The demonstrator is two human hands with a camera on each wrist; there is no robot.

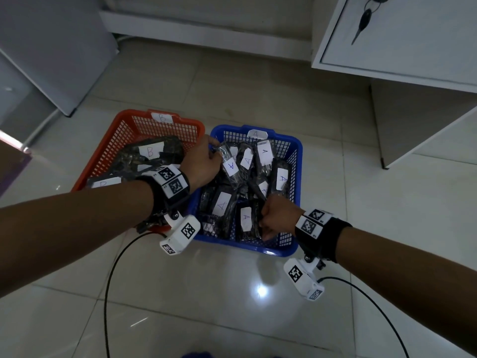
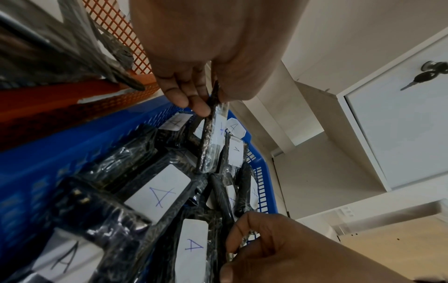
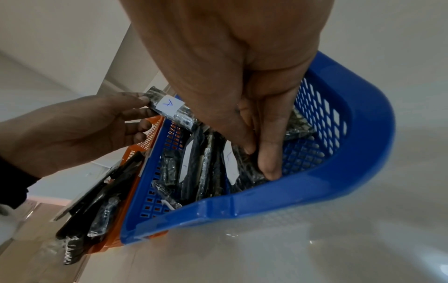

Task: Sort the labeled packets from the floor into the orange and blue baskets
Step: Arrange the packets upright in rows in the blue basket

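Over blue basket [image 1: 296, 148], upright A-packet [image 1: 229, 166].

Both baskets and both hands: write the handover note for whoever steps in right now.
Left hand: pinches an A-labeled packet by its end, over the blue basket.
Right hand: fingers curled on a packet at the blue basket's near right corner.
Blue basket, tagged A, holds many A packets. Orange basket, tagged B, holds B packets, some hanging over its near edge.
Done: no packets visible on the floor.
Left: release both packets into blue; tidy the orange overhang.
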